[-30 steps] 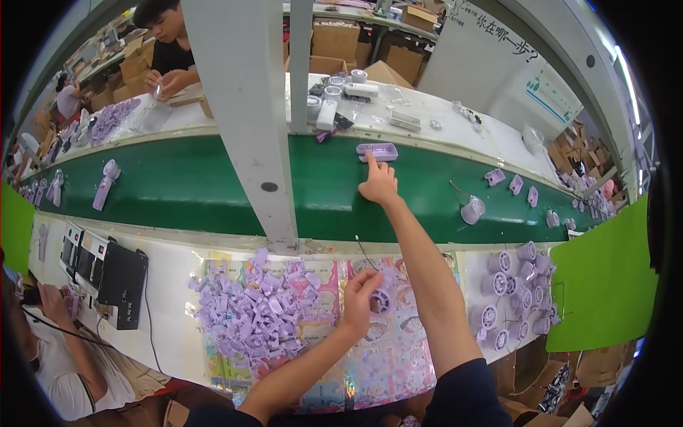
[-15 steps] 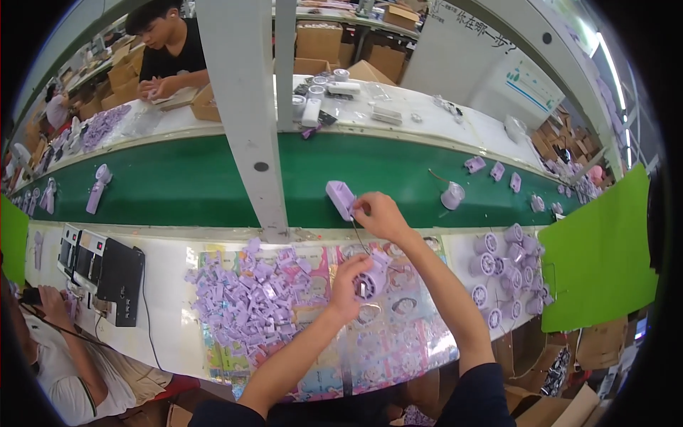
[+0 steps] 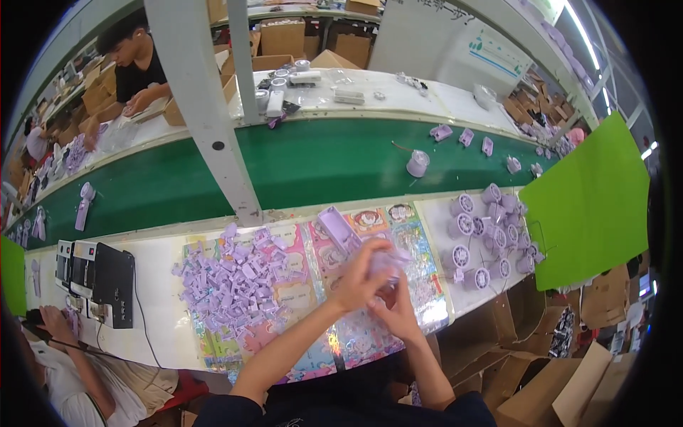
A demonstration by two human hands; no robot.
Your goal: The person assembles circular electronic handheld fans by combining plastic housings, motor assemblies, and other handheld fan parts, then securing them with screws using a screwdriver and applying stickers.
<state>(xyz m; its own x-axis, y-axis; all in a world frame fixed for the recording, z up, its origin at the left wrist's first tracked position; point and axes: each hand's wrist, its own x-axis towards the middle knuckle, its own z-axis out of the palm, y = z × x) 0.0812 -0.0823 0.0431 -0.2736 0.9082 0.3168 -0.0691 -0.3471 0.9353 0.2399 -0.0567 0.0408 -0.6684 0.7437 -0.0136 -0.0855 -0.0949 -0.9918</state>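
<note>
My left hand (image 3: 356, 282) is closed round a light purple round fan head (image 3: 388, 265), which is smeared by motion. From below and to the right, my right hand (image 3: 400, 313) presses its fingers against the same fan head; its fingertips are partly hidden. A purple hollow handle shell (image 3: 340, 229) lies just beyond my left hand, its open side facing up. Whether a wire still joins it to the fan head I cannot tell. To the left is a heap of small purple plastic parts (image 3: 238, 281) on a colourful printed mat (image 3: 292, 354).
Several purple fan heads (image 3: 477, 245) stand at the right, before a bright green panel (image 3: 590, 203). Behind runs a green conveyor belt (image 3: 313, 167) carrying a few parts, with a white post (image 3: 206, 107) near it. Black devices (image 3: 114, 285) stand left. Co-workers sit at far left and near left.
The handle shell has come from over the belt down onto the mat. My right hand has left it and drawn back to the fan head. The whole view has shifted.
</note>
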